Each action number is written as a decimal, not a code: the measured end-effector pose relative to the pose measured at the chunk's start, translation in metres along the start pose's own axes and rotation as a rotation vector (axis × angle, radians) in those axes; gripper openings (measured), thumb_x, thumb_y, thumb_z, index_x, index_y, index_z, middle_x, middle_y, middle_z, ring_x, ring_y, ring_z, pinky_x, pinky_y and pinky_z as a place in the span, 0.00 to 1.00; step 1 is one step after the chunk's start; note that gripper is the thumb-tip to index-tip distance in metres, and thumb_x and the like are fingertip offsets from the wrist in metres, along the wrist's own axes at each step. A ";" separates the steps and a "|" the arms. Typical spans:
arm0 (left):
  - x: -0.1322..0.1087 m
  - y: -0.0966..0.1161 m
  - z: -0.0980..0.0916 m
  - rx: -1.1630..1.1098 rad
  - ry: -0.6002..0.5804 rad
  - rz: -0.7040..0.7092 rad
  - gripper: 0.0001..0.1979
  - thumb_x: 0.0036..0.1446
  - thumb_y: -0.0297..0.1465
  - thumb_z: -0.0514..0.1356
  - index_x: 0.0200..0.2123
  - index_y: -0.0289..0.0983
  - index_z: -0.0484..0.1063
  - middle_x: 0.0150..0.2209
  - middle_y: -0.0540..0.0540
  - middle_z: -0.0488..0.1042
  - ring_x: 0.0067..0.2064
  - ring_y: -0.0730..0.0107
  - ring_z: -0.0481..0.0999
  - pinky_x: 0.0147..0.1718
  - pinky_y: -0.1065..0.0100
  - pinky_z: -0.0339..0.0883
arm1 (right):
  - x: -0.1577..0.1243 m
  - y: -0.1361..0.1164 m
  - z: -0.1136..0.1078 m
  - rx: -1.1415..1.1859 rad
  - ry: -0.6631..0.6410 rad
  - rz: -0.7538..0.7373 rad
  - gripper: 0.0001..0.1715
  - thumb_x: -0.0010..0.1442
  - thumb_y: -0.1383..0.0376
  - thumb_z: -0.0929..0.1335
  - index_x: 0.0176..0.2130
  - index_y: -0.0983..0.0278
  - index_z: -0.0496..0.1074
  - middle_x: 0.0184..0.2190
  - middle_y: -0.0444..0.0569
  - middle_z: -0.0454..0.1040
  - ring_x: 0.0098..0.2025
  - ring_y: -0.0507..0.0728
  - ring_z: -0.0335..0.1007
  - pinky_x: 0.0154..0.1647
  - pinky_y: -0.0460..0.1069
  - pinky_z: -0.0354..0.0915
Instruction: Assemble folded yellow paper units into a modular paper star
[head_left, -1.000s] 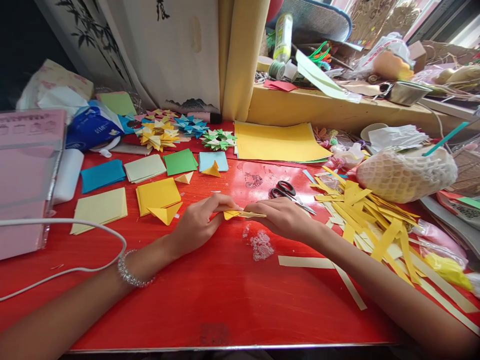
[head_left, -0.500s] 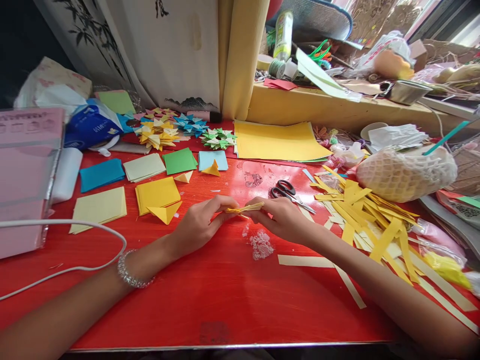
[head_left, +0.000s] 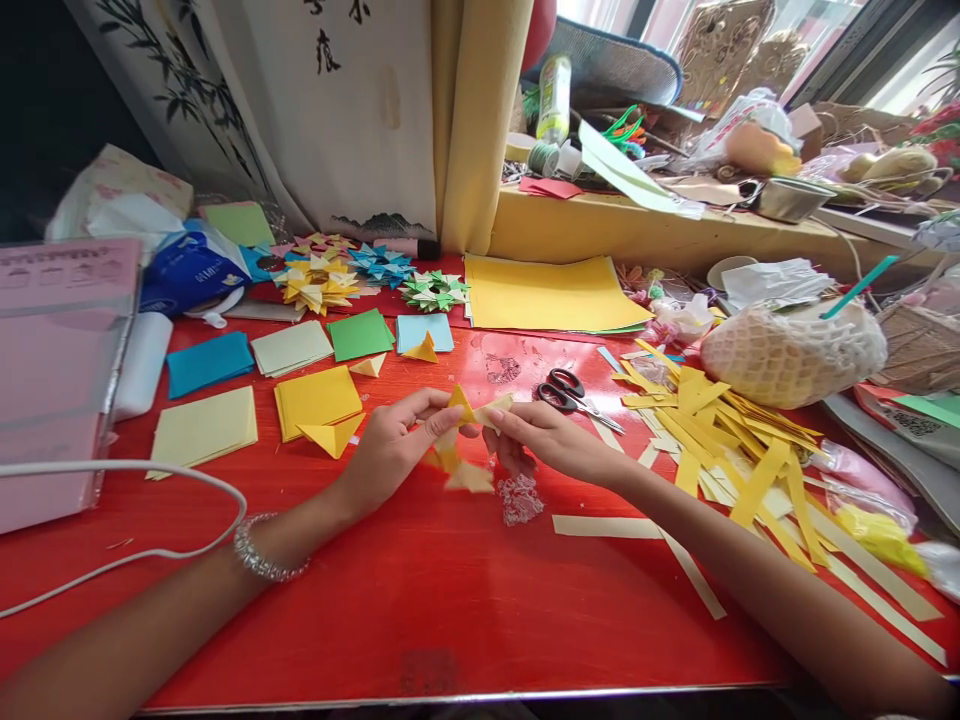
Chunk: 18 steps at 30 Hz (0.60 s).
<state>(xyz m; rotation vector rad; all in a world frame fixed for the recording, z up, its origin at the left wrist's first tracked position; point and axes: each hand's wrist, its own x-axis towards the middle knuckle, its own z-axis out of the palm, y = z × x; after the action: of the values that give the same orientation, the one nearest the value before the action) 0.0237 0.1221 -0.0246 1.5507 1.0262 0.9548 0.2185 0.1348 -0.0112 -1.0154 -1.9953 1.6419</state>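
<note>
Between my two hands is a folded-paper piece in yellow and cream, made of joined pointed units; its lower part hangs down, blurred by motion. My left hand pinches a yellow pointed unit between thumb and fingers. Cream paper on the other side of the piece is pinched by my right hand. Fingers hide much of the join. Left of my left hand lie a stack of yellow paper squares and a folded yellow triangle. Black-handled scissors rest beyond my right hand.
Cut paper strips are heaped at the right. Finished paper stars sit at the back, near large yellow sheets. Blue squares and green squares are stacked at left. A white cable loops by my left forearm.
The paper piece, earlier seen nearly edge-on, is now turned so its points show and part hangs below my hands. My fingers have shifted their grip. The camera view has tilted slightly.
</note>
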 end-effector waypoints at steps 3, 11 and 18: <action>0.000 0.000 0.002 -0.004 -0.002 -0.054 0.15 0.55 0.41 0.52 0.35 0.34 0.68 0.34 0.46 0.74 0.34 0.72 0.71 0.33 0.74 0.64 | 0.001 0.002 0.005 -0.009 0.045 -0.039 0.27 0.61 0.50 0.53 0.25 0.68 0.58 0.16 0.41 0.56 0.19 0.45 0.52 0.22 0.42 0.52; 0.000 -0.007 0.007 0.072 -0.027 -0.091 0.18 0.52 0.43 0.53 0.27 0.33 0.69 0.24 0.50 0.67 0.26 0.76 0.63 0.23 0.75 0.58 | 0.009 0.021 0.021 0.039 0.150 -0.032 0.26 0.61 0.50 0.52 0.24 0.67 0.55 0.17 0.40 0.50 0.20 0.45 0.44 0.22 0.43 0.47; 0.006 -0.007 0.005 -0.092 -0.126 -0.161 0.14 0.52 0.40 0.55 0.28 0.33 0.67 0.24 0.50 0.66 0.27 0.77 0.65 0.25 0.76 0.59 | 0.010 0.016 0.017 -0.026 0.119 -0.045 0.28 0.61 0.49 0.53 0.25 0.68 0.58 0.16 0.40 0.53 0.19 0.45 0.47 0.20 0.42 0.49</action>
<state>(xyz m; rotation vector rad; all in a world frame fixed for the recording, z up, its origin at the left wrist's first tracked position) 0.0293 0.1275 -0.0319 1.4111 0.9875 0.7726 0.2047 0.1310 -0.0327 -1.0441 -1.9524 1.4999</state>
